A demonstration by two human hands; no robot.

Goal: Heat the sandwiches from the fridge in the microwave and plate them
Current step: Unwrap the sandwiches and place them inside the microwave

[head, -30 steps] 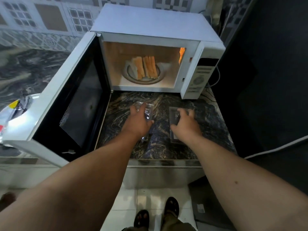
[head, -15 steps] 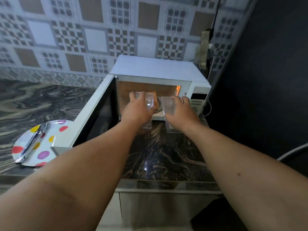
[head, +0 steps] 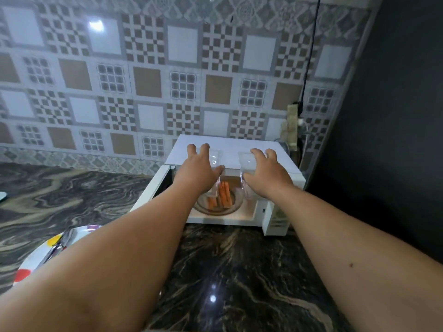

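Sandwiches [head: 221, 196], toasted orange at the edges, stand on the round glass turntable [head: 215, 208] inside the open microwave [head: 230, 149], partly hidden behind the two arms. Above them the left hand [head: 200, 167] is closed on a clear plastic sandwich container [head: 214, 157], fingers spread over its top and thumb hooked under its right side. The right hand [head: 263, 172] grips a second clear container [head: 248, 161] in the same fashion, fingers curled over the far edge. Both containers are held over the front edge of the white microwave top, just beside each other but apart. The microwave door [head: 149, 191] hangs open to the left, seen edge on. The oven sits at the back right of a dark marbled countertop [head: 227, 271], against a patterned tile wall [head: 153, 80]. A black cord [head: 310, 49] runs down the wall to a socket strip near the microwave's rear corner. At the lower left, partly behind the left forearm, a white plate with coloured dots [head: 36, 259] holds metal cutlery [head: 58, 245]; whether fork or tongs cannot be told
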